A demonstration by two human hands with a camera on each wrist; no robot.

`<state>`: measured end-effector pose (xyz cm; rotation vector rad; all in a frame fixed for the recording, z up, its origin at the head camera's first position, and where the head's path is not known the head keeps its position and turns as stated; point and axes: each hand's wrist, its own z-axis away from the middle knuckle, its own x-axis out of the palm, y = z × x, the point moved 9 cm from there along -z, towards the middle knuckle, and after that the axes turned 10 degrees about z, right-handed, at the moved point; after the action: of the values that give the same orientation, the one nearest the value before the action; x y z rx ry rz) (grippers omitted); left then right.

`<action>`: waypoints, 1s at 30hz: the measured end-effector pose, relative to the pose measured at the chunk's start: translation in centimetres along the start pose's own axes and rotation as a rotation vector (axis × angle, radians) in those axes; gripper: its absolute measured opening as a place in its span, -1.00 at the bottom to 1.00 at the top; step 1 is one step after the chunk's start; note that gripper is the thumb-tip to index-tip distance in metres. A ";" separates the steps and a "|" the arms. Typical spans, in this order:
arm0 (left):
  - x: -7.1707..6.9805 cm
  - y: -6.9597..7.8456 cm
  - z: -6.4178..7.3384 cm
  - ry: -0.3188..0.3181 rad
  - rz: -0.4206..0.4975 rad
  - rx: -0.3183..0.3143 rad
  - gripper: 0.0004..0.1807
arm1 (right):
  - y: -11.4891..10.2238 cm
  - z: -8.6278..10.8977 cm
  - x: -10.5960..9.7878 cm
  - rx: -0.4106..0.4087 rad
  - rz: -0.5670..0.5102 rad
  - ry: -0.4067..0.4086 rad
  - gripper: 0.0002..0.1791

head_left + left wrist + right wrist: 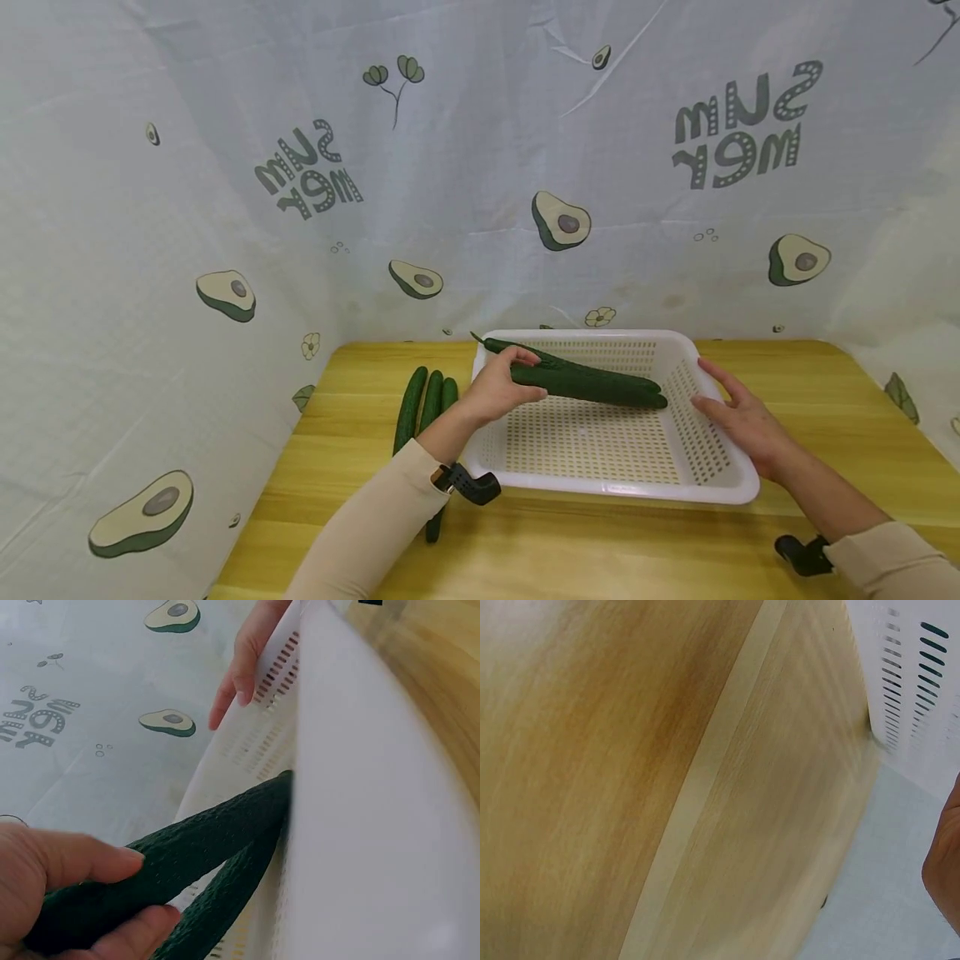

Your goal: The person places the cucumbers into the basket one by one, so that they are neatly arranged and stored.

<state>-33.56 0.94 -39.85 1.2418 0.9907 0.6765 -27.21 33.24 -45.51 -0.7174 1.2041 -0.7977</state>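
My left hand [498, 387] pinches a long dark green cucumber [592, 385] near its left end, thumb on one side and fingers on the other. This cucumber [210, 829] slants down into a white plastic basket [600, 486], its far tip near the basket's right part. Another cucumber [551, 361] with a thin stem lies alongside, behind the held one; its stem end reaches over the back left rim. My right hand [753, 425] grips the basket's right rim, thumb at the top edge. The right wrist view catches only an edge of this hand [945, 862].
Three more cucumbers [408, 408] lie side by side on the wooden table [337, 467], left of the basket and partly behind my left forearm. A pale curtain [465, 167] printed with avocados hangs behind and beside the table.
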 end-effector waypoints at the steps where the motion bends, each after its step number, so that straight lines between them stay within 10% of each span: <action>1: 0.0 0.0 0.0 -0.017 -0.014 -0.009 -0.49 | 0.0 0.0 0.0 0.002 0.000 0.000 -0.16; 11: -1.7 0.3 0.0 -0.040 -0.341 0.068 -0.45 | 0.3 0.0 0.0 -0.002 -0.015 -0.001 -0.14; 30: -4.8 -0.1 -1.1 0.026 -0.495 0.040 -0.57 | 0.0 0.1 0.2 -0.007 -0.039 -0.009 -0.15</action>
<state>-36.64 -2.73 -38.79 0.9671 1.2788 0.2860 -27.06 33.03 -45.59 -0.7516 1.1883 -0.8222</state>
